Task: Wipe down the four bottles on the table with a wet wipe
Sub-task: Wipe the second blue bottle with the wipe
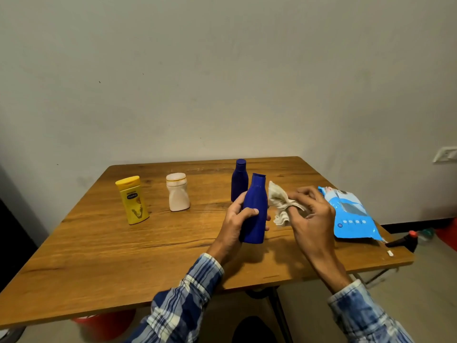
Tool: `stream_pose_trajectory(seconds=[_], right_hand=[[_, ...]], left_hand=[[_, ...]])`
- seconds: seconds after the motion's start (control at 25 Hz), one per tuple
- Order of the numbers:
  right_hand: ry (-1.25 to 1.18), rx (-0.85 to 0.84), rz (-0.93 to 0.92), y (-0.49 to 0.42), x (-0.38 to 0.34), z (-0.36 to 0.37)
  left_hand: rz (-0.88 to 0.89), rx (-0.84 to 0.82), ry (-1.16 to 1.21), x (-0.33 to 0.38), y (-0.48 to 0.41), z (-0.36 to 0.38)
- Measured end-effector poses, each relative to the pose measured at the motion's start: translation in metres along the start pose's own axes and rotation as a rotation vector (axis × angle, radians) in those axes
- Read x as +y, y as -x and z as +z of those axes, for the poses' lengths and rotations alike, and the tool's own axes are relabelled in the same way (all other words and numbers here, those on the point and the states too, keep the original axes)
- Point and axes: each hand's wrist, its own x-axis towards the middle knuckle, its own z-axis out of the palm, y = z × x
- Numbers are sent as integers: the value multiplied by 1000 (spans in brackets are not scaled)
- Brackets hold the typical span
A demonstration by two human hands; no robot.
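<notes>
My left hand (233, 222) grips a blue bottle (256, 206) around its body and holds it upright just above the wooden table (123, 246). Right beside it, my right hand (311, 214) pinches a crumpled off-white wet wipe (279, 201), which nearly touches the bottle's shoulder. A second, darker blue bottle (239, 179) stands behind the held one. A white bottle (178, 193) stands at the middle left. Further left stands a yellow bottle (133, 200).
A blue wet-wipe pack (353, 216) lies flat near the table's right edge. A dark bottle with a red cap (405, 241) lies on the floor beyond that edge. Red objects (103, 328) sit under the table. The wall is close behind the table.
</notes>
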Motion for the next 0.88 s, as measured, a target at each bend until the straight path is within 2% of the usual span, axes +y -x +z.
stream_pose_trajectory(seconds=[0.08,0.4,0.64,0.88], right_hand=[[-20,51,64,-3,10,-9],[-93,69,85,2,20,-23],[-140,22,132,9,35,-17],[-104,13,163,6,56,-16]], left_hand=[[-12,-12,-80,-1,-12,-4],[-117,-145,-287,-7,-71,-6],[-123,-86,-360,-32,-120,-2],[-174,-97,-360,-48,-145,0]])
